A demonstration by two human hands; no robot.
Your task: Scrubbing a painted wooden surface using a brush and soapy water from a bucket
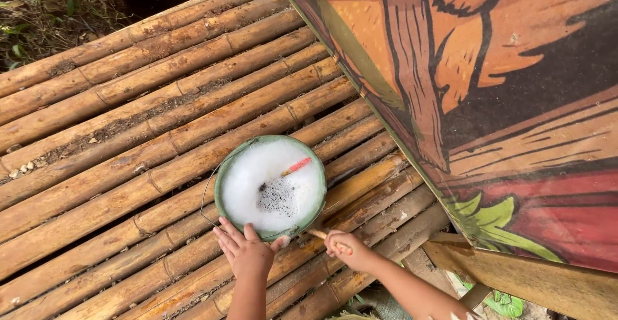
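A green bucket [221,179] full of white foam stands on a bamboo platform [129,133]. A thin wire handle hangs at its left side. A red-tipped stick or brush [297,165] pokes out of the foam at the upper right. My left hand [244,249] rests against the bucket's near rim, fingers spread over the edge. My right hand [344,248] is closed around the end of a light wooden handle [317,234] just right of the bucket; I cannot see what the handle belongs to.
A large painted board [489,94] in orange, brown, red and green leans over the platform on the right. A wooden plank [534,281] lies below it. Grass and dark soil [58,4] border the platform at top left.
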